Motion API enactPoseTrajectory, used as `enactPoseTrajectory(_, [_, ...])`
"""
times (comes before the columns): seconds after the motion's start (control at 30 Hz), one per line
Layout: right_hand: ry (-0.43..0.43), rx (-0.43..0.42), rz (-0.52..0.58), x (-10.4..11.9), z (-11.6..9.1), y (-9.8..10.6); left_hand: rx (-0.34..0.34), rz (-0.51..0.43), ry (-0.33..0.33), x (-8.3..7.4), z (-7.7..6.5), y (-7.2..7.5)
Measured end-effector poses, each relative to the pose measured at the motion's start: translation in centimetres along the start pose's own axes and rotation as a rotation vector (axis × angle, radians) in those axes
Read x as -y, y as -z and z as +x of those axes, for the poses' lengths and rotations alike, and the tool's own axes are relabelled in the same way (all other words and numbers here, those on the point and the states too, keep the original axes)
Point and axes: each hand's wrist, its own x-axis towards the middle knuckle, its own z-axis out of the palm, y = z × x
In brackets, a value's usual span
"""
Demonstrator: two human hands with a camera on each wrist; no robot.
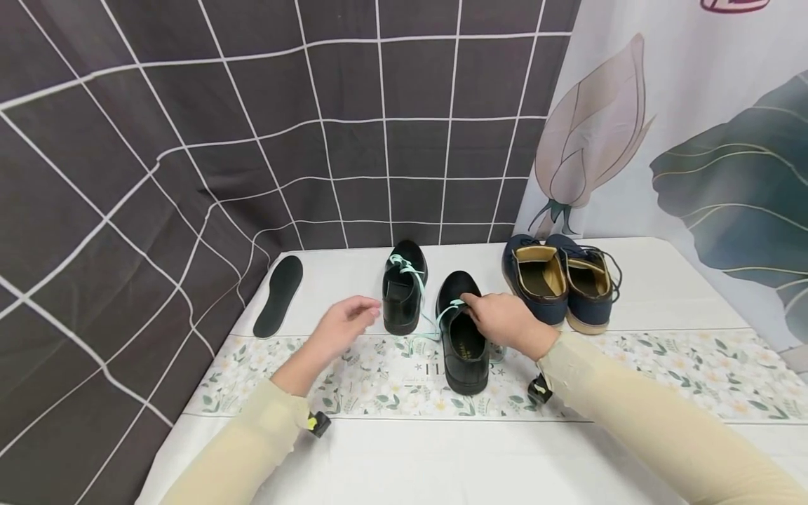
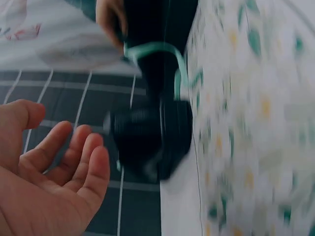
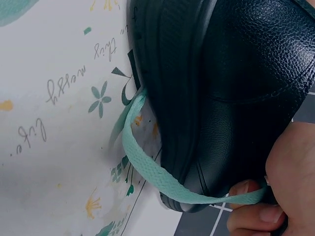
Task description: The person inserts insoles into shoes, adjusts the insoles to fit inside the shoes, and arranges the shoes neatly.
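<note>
Two black leather shoes stand on the table with their toes facing away. My right hand (image 1: 508,322) grips the nearer black shoe (image 1: 467,375) at its opening, beside the lacing. A mint-green lace (image 3: 147,169) loops over this shoe's side to my right fingertips in the right wrist view. My left hand (image 1: 344,326) holds nothing; its fingers are loosely bent, just left of the farther black shoe (image 1: 399,312). That shoe has a mint lace (image 1: 404,264) too, with a length trailing toward the nearer shoe. In the left wrist view the farther shoe (image 2: 147,137) looks blurred.
A black insole (image 1: 278,298) lies at the table's left side. A pair of navy shoes (image 1: 558,280) with tan linings stands at the back right. The white table (image 1: 379,456) carries a floral band, and a dark grid-patterned curtain (image 1: 347,91) hangs behind.
</note>
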Motion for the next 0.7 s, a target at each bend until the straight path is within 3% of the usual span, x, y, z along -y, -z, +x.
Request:
enactPoseTrajectory(0.17, [-0.004, -0.013, -0.001, 0.1, 0.0, -0.1, -0.164, 0.096, 0.052, 2.1, 0.6, 3.3])
enactPoseTrajectory(0.33, [-0.002, -0.014, -0.003, 0.1, 0.0, -0.2, -0.253, 0.177, 0.164, 4.3, 1.3, 6.5])
enactPoseTrajectory(0.5, [-0.011, -0.006, -0.007, 0.2, 0.0, -0.1, -0.298, 0.293, 0.266, 6.2, 2.3, 9.4])
enactPoseTrajectory(0.7, [-0.016, -0.007, -0.019, 0.4, 0.0, 0.0, -0.266, 0.418, 0.365, 7.8, 3.1, 10.8])
